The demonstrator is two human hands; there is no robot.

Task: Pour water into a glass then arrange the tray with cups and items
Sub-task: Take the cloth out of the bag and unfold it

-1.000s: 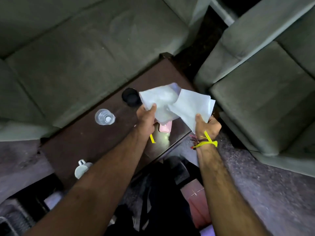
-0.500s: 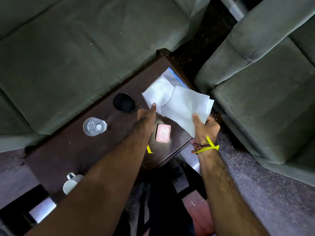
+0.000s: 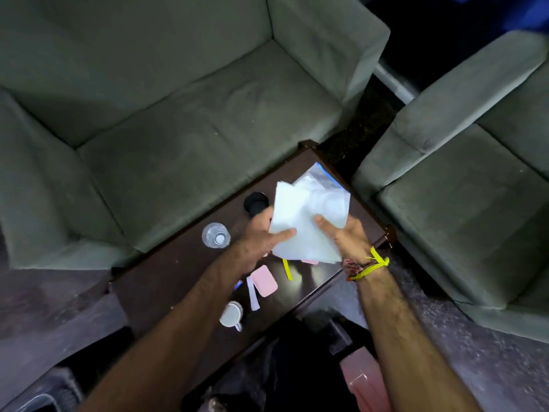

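- Setting: a dark wooden worktop [image 3: 166, 278] stands between a grey-green sofa [image 3: 178, 120] and a matching armchair [image 3: 463, 185].
- Items on the worktop: a clear glass [image 3: 216, 235] near the sofa edge, a black cup [image 3: 256, 203] beyond it, a white mug [image 3: 231, 314] at the near edge, a pink case [image 3: 264, 281] and a yellow strip [image 3: 287, 269].
- Task item: a white paper sheet [image 3: 300, 224] is held above the worktop, in front of a clear plastic bag [image 3: 319, 181] lying at the far corner. No tray can be identified.
- Left hand [image 3: 261, 236]: thumb on top of the sheet's left edge, fingers curled beneath, pinching it.
- Right hand [image 3: 346, 236]: thumb pressed on the upper face, fingers under the right edge, gripping it. A yellow band [image 3: 372, 264] circles this wrist.
- Pose: both forearms extend forward and converge, palms turned inward.
- Procedure (judgement): keep the sheet taut between both grips, align the edges before any fold, and lower it flat clear of the glass to avoid tipping it.
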